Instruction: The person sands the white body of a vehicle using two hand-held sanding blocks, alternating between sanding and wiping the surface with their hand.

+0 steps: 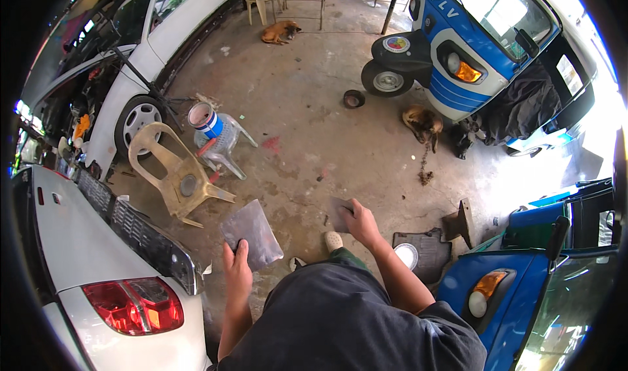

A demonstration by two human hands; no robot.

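Note:
My left hand (239, 270) is closed on the near edge of a flat, smeared grey board (254, 234), with the thumb lying on its upper face. In my right hand (362, 223) is a thin, flat grey spreader (339, 213), pinched between thumb and fingers. The two things are held apart, in front of my body above the concrete floor (307, 155). The spreader's far part is visible, while my fingers cover its near side.
A beige plastic chair (171, 175) and a stool (226, 142) bearing a paint can (205, 119) stand ahead left. White cars (131, 305) line the left, blue three-wheelers (458, 77) the right. One dog (280, 32) lies far off, a chained dog (422, 122) nearer right.

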